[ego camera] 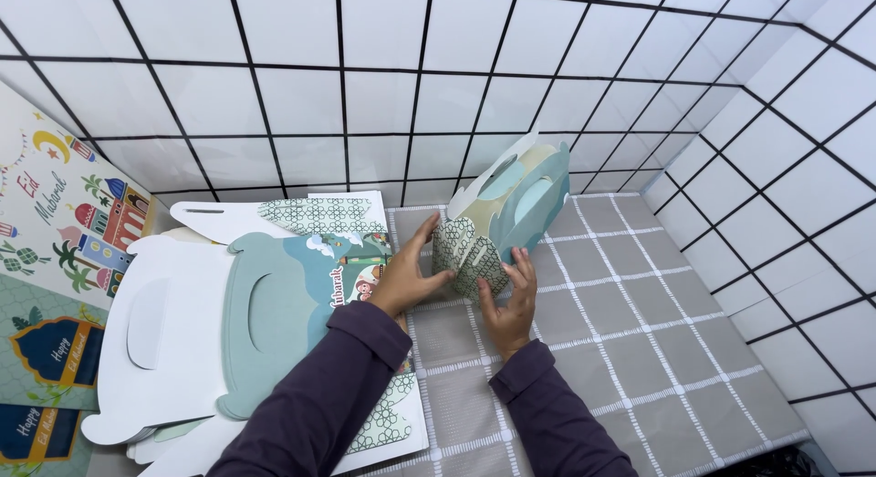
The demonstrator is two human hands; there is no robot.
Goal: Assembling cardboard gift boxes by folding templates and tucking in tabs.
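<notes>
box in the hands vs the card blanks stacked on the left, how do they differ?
The folded box stands upright on the grey checked cloth; the flat blanks lie unfolded in a stack. The box is gripped by the left hand and right hand; only the left sleeve lies across the blanks. The box looks more compact; the blanks spread wide. Both share teal tones and a green lattice pattern.
</notes>
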